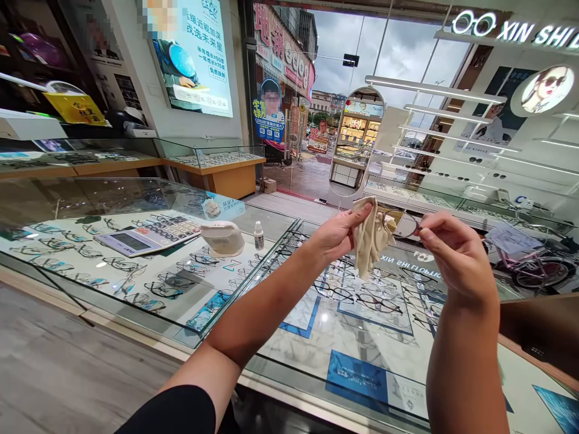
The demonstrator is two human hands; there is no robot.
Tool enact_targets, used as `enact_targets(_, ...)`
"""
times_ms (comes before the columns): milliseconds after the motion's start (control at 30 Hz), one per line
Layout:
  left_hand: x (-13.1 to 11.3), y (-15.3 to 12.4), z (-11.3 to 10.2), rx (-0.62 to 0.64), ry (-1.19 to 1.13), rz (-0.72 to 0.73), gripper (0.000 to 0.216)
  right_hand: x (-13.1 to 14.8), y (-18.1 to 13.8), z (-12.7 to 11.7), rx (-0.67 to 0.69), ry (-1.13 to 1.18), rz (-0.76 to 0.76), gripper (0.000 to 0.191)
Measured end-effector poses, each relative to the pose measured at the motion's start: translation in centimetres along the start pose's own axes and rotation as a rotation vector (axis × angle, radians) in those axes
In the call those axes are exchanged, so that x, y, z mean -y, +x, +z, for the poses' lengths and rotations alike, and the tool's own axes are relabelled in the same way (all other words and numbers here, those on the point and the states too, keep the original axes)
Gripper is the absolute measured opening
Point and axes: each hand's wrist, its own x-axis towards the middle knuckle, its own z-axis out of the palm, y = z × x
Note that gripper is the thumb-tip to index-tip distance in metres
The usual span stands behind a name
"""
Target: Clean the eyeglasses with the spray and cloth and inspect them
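We hold glasses (pixel 409 226) above a glass-topped worktop (pixel 294 358) with spectacle frames (pixel 377 303) inside. Our right hand (pixel 459 247) pinches one side; our left hand (pixel 337 234), arm outstretched, grips a beige cloth (pixel 366 244) at the other.

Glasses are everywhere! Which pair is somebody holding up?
The pair of glasses pinched by the right hand, next to the cloth in the left hand. The pairs below lie inside the glass counter.

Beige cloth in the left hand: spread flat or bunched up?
Bunched up: the beige cloth hangs in loose, creased folds from the left hand, rather than spread flat.
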Motion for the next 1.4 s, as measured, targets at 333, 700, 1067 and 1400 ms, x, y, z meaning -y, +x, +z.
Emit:
enact_targets(333,-0.1,-0.4,1.2,-0.040,-0.129,-0.066,0.023,-1.6,1.0,-0.5,-0.211,0.301,0.036,0.018)
enact_targets(700,-0.2,-0.8,1.5,-0.013,-0.145,-0.023,0.023,-1.9,1.1,-0.7,-0.232,0.400,-0.016,0.015)
enact_targets(1067,0.5,-1.2,1.6,0.053,-0.123,-0.025,0.014,-2.5,1.3,-0.1,-0.238,0.388,-0.015,0.020)
enact_targets(1400,1.4,-0.9,1.7,0.044,-0.156,0.003,0.015,-3.5,1.5,2.8,-0.100,0.250,0.013,0.015)
